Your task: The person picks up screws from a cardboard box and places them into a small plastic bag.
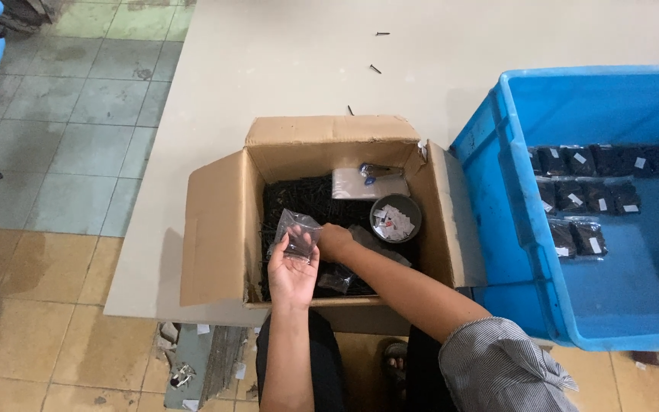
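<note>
An open cardboard box point(223, 229) sits at the table's near edge, filled with small black screws point(306, 197). My left hand point(291, 271) holds a small clear plastic bag point(297, 233) open above the screws. My right hand point(335, 242) is just right of the bag, fingers curled down among the screws, and whether it grips any is hidden. Inside the box also lie a stack of clear bags point(368, 184) with a clip on top and a round metal dish point(396, 217) holding small white slips.
A blue plastic bin point(497, 198) stands right of the box and holds several filled bags of black screws point(577, 197) in rows. A few loose screws point(375, 69) lie on the pale table point(291, 69). Tiled floor lies to the left.
</note>
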